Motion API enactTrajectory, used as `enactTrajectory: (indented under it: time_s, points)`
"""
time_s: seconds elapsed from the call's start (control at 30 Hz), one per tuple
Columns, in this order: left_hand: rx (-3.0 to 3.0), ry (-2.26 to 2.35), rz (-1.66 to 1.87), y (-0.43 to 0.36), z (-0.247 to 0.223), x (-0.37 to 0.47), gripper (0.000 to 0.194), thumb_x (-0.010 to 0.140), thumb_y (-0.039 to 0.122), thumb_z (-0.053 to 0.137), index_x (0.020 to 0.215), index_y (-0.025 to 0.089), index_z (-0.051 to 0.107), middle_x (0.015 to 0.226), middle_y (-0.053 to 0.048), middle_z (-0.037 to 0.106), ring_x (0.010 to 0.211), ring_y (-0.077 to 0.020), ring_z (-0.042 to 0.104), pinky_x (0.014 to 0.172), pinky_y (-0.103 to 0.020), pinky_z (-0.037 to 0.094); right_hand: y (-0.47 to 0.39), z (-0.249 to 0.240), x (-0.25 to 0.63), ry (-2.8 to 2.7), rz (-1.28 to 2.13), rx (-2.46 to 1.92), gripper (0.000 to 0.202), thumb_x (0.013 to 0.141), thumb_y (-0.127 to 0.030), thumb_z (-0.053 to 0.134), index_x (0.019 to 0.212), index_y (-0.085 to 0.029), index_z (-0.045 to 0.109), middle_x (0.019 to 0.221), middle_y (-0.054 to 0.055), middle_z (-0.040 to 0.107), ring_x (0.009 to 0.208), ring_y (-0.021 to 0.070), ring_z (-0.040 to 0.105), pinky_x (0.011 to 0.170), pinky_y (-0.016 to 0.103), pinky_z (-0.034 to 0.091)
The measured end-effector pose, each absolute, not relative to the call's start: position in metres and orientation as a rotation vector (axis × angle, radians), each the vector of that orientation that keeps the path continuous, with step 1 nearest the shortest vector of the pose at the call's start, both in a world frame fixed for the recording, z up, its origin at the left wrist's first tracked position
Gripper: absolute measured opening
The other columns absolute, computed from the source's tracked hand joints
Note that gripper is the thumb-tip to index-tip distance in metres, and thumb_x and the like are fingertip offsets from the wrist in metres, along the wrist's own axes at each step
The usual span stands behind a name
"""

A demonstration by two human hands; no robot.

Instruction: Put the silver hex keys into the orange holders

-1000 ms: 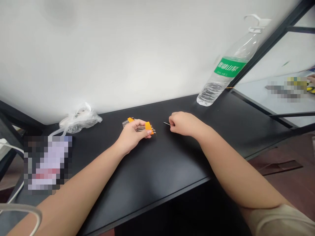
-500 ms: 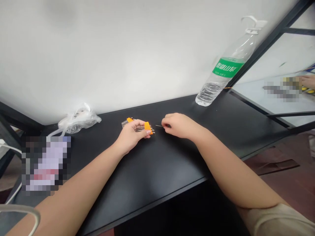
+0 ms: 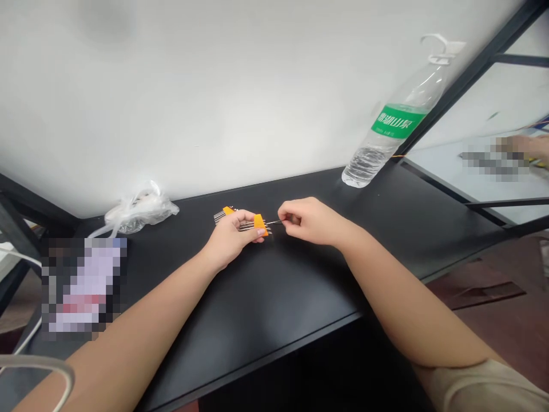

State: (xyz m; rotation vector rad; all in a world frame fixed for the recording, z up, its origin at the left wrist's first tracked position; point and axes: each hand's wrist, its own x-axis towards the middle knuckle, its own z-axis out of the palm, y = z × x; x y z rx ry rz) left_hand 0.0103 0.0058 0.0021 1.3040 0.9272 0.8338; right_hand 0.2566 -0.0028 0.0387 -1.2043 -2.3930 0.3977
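My left hand (image 3: 234, 236) is closed around an orange holder (image 3: 259, 225) with several thin metal rods through it, thumb on its near side. Behind the fingers shows a second orange piece (image 3: 229, 211) with rods sticking out; whether both pieces are joined is hidden by the hand. To the right, my right hand (image 3: 306, 220) pinches a thin metal rod (image 3: 274, 222). The rod points left, its far end at the right side of the orange holder among the other rod ends. I cannot tell whether it has entered a hole.
A crumpled clear plastic bag (image 3: 139, 210) lies at the back left of the black tabletop (image 3: 257, 309). In front of it is a blurred-out item (image 3: 86, 286). A large water bottle (image 3: 386, 131) with a green label stands at the back right. Another person's hand (image 3: 534, 146) shows far right.
My right hand has moved slightly left, bringing the rod from a small gap away up to the orange holder. My left hand keeps its hold.
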Motion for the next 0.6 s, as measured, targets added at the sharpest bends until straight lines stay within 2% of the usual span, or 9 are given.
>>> enactTrajectory:
  time_s: [0.2, 0.6]
  points:
    - [1.308, 0.935, 0.840, 0.0045, 0.0045, 0.0104, 0.035, 0.075, 0.033, 0.090, 0.099, 0.016, 0.070, 0.097, -0.008, 0.077, 0.081, -0.0190, 0.074, 0.086, -0.041, 0.062, -0.0051, 0.0401, 0.2529, -2.288, 0.345, -1.069, 0.009, 0.089, -0.015, 0.059, 0.084, -0.021, 0.064, 0.079, 0.000, 0.065, 0.067, 0.0132, 0.054, 0.065, 0.026, 0.040]
    - [1.315, 0.927, 0.838, 0.0041, 0.0067, 0.0103, 0.034, 0.076, 0.033, 0.090, 0.099, 0.016, 0.071, 0.096, -0.007, 0.077, 0.079, -0.0183, 0.073, 0.086, -0.041, 0.062, -0.0046, 0.0396, 0.2533, -2.349, 0.266, -1.067, 0.016, 0.096, -0.018, 0.054, 0.086, -0.021, 0.065, 0.079, 0.001, 0.062, 0.070, 0.0150, 0.053, 0.067, 0.028, 0.040]
